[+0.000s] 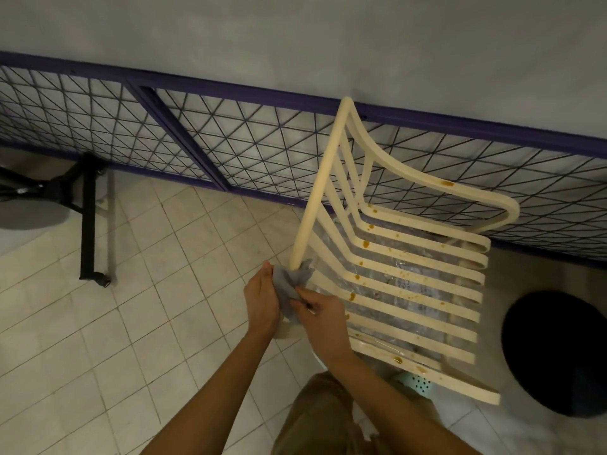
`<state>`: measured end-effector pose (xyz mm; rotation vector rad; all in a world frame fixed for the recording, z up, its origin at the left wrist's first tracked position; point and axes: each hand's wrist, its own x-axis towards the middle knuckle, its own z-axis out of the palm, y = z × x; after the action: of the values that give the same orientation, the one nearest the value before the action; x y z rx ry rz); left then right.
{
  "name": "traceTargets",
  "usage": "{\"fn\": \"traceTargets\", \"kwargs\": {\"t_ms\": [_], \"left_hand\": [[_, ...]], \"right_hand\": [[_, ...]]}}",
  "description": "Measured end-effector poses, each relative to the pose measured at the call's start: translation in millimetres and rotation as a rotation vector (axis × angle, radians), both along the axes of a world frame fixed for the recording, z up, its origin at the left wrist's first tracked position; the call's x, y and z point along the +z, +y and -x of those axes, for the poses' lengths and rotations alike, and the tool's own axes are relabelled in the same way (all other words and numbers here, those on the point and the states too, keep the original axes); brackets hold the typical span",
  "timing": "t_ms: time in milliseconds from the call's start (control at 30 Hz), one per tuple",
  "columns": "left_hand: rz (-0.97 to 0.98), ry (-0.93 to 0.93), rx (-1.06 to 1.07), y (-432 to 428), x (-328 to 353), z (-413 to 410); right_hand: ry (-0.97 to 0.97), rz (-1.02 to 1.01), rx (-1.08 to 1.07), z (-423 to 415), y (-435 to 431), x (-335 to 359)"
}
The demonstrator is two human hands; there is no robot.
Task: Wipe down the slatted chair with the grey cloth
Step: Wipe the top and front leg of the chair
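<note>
The slatted chair (316,198) is cream-coloured and stands on the tiled floor (147,307), just in front of a purple-framed wire mesh panel (230,136) that leans along the wall. The grey cloth (290,284) is bunched at the near end of the chair's rounded side rail and touches it. Both hands are on the cloth. The left hand (261,297) is cupped round the cloth on its outer side, with the fingertips up by the rail end. The right hand (320,315) pinches the cloth's lower part between thumb and fingers, just beside the first slats.

Brown stains (366,243) are scattered over most of the slats and on the curved armrest. A teal perforated item (417,384) shows beneath the chair's near corner; what it is cannot be told. A black wheeled stand (87,218) stands well apart to the left. A dark round object (558,356) lies on the floor to the right of the chair.
</note>
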<state>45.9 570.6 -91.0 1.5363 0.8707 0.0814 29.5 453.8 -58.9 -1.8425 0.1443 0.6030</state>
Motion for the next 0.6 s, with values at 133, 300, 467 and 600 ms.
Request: {"fn": "traceTargets", "kwargs": {"t_ms": [133,300,467,600], "left_hand": [[-0.118,-0.038,-0.068,3,0,0],[-0.134,-0.062,-0.121,2,5,5],[-0.173,-0.109,-0.164,-1,13,6],[-0.212,-0.069,-0.17,-1,12,10]], "right_hand": [[-0.114,0.07,-0.042,-1,1,-2],[-0.15,0.039,-0.055,7,6,-9],[-0.045,0.031,0.005,-1,-14,6],[-0.029,-0.056,-0.018,-1,-26,8]]}}
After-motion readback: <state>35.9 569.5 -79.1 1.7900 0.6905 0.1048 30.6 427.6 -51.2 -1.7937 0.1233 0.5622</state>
